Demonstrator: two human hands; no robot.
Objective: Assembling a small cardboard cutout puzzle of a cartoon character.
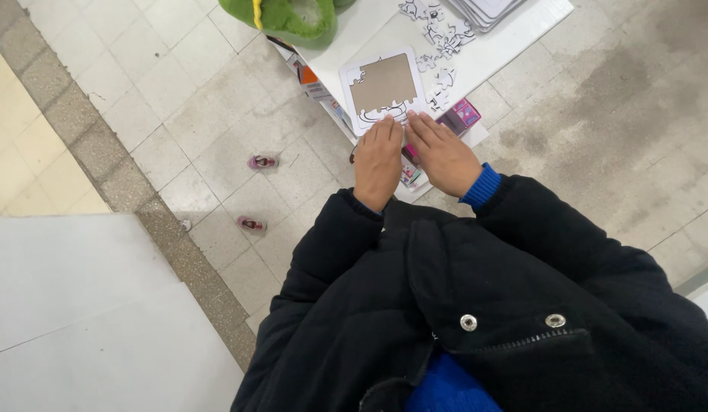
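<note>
Black padded jacket sleeves (346, 252) fill the near view, and from them both hands reach forward to the puzzle tray (382, 90), a white-framed board with a brown bare middle lying at the near edge of the white desk (522, 38). Left hand (377, 162) and right hand (444, 155) lie flat side by side, fingers stretched out and together, clamped on nothing, fingertips pressing the tray's near rim where a few pieces are already fitted. Beyond the tray, loose pieces (439, 46) lie scattered. To my eye the risk is the overhang: pressure on that near rim could tip or slide the tray off the edge to the tiled floor (216, 114), and a sweeping wrist could scatter the loose pieces.
</note>
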